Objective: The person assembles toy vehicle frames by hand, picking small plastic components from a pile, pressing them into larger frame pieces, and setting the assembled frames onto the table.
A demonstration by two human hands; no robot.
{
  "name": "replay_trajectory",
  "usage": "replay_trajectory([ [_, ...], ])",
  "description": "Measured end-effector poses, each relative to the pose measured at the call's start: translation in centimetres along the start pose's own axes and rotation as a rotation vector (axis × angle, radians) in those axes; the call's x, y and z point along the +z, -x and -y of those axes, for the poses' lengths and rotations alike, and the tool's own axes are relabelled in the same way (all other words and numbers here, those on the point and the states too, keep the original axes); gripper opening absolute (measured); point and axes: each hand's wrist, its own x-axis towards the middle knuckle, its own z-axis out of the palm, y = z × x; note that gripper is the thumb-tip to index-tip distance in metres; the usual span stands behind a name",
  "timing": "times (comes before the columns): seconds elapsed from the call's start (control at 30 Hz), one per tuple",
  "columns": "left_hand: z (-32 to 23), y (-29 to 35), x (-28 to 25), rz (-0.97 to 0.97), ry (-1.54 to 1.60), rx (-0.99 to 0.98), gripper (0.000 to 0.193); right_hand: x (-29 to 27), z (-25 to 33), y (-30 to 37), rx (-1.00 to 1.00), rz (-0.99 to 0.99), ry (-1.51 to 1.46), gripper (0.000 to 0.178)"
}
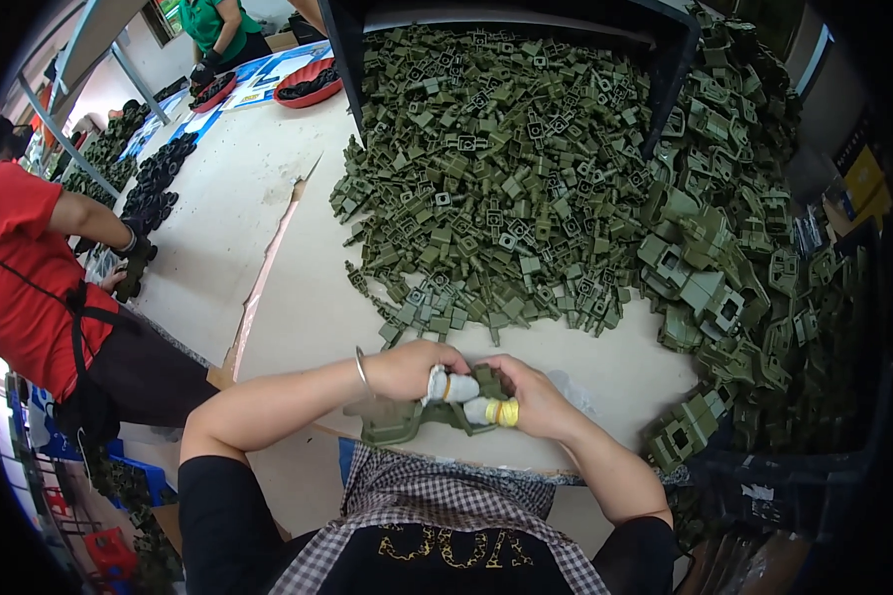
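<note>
At the near edge of the table, my left hand (412, 371) and my right hand (536, 399) are both closed around an olive-green plastic toy vehicle body (392, 426). White wrapping covers a left digit, and white and yellow wrapping covers a right one, held with bands. Between my fingertips a small blocky green plastic part (487, 379) shows against the body; whether it is seated in it, I cannot tell. My fingers hide much of both pieces. Just beyond my hands spreads a large heap of small green plastic parts (506, 178).
A dark bin (677, 74) lies tipped behind the heap. Larger green vehicle shells (704, 268) are piled along the right. A co-worker in red (20, 268) handles a green piece at left; another in green (208, 30) stands far off near red trays (308, 83) and black wheels (159, 178).
</note>
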Motion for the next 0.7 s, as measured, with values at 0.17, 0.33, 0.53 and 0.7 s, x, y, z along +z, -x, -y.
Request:
replay_trajectory([
  [0.17,1.1,0.2,-1.1,-0.063,0.133,0.038,0.027,-0.3,-0.9,-0.4,0.013,-0.008,0.026,0.052],
  [0.33,2.0,6.4,-2.0,-0.146,0.23,0.043,0.046,-3.2,0.8,1.4,0.012,-0.055,-0.085,0.055],
  [0.53,5.2,7.5,4.3,-0.471,0.59,0.122,0.042,-1.0,6.0,1.4,-0.432,-0.553,0.567,0.056],
  [0.7,6.1,5.8,6.8,-0.612,0.633,0.233,0.039,3.6,6.4,-1.4,-0.517,-0.308,0.807,0.045],
])
